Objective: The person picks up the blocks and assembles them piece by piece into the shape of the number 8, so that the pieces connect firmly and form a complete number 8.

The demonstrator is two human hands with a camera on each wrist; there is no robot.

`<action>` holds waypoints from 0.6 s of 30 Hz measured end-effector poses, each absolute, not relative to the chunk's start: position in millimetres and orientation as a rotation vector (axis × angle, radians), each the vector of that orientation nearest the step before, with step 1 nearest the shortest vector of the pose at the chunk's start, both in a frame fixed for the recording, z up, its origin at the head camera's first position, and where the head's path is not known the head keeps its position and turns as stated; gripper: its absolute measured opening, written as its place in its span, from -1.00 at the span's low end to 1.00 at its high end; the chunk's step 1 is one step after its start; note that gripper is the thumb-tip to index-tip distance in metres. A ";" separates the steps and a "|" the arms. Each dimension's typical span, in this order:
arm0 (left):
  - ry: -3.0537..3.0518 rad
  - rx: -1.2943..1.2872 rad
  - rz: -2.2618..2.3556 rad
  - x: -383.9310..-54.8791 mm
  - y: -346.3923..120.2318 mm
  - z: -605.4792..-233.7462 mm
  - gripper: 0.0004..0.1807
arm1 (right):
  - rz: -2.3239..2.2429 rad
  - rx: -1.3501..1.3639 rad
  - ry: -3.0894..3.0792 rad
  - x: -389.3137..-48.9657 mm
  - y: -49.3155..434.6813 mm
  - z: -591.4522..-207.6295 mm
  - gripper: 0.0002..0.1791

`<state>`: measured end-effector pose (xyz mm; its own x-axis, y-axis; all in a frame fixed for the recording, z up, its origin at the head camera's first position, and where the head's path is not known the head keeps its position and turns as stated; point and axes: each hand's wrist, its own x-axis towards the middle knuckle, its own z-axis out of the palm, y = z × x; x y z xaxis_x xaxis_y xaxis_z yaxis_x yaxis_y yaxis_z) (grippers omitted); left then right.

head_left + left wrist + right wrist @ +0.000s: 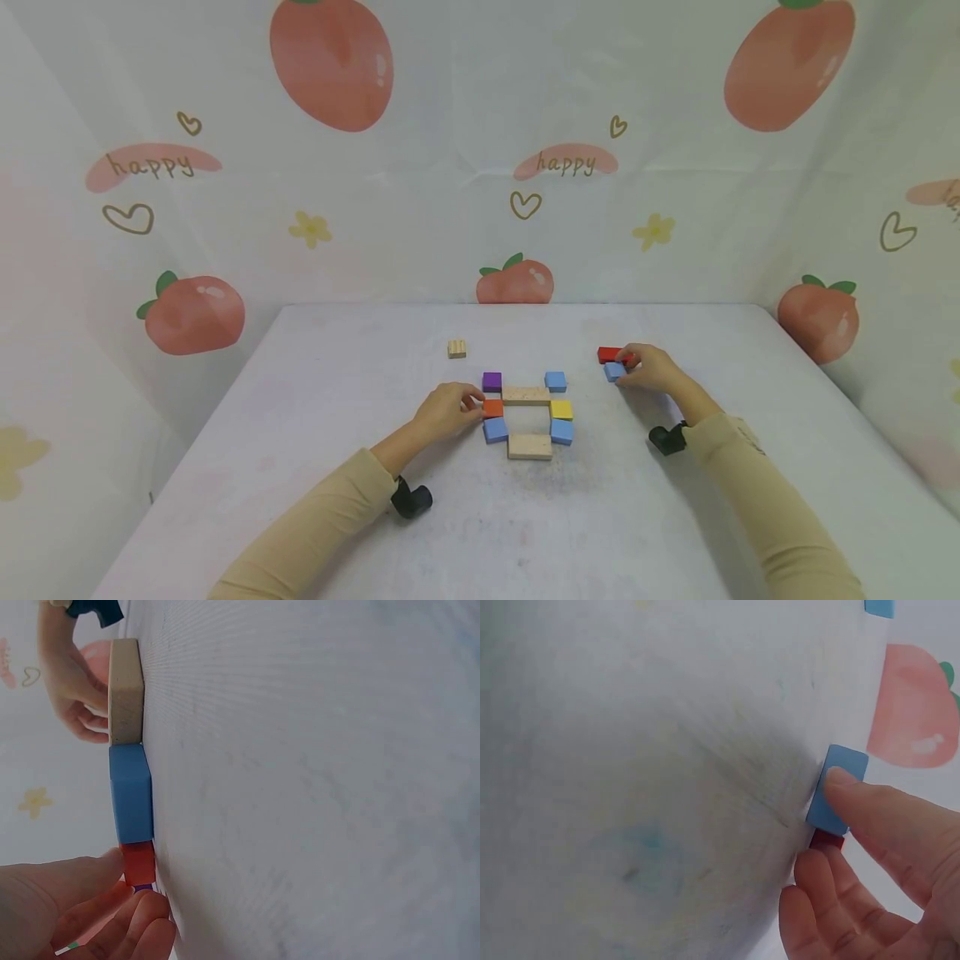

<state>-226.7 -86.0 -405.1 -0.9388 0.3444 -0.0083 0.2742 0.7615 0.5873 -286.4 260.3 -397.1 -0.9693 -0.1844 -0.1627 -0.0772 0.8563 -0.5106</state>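
At the left side of a block layout, my left hand (pixel 448 410) has its thumb and fingertips at an orange block (pixel 492 408), pinching it by its outer end. That block lies between a purple block (pixel 492 382) and a blue block (pixel 132 795). Farther right, my right hand (pixel 651 368) pinches another blue block (pixel 838 789), its thumb on the broad face. Close behind this one is a red block (pixel 609 355), partly covered by the fingers.
Two plain wooden blocks, the front one (pixel 529 447) and the back one (pixel 526 396), span the layout. On its right side are a yellow block (pixel 561 409) and two blue ones. A ridged wooden block (pixel 457 349) lies apart at the back.
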 end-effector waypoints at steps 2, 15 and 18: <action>2.840 0.502 0.922 -226.4 -85.9 -404.8 -0.80 | -0.775 -0.220 2.827 -286.9 260.5 -396.9 -0.63; 2.841 0.506 0.937 -226.2 -85.9 -405.4 -0.80 | -0.767 -0.252 2.840 -286.8 257.8 -394.2 -0.63; 2.841 0.510 0.936 -226.4 -86.0 -405.4 -0.80 | -0.768 -0.251 2.836 -287.5 254.7 -391.9 -0.63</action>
<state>-226.4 -86.0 -405.4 -0.9380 0.3467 0.0028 0.2804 0.7538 0.5942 -287.5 254.7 -391.9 -0.9672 -0.2118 -0.1400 -0.1122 0.8512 -0.5127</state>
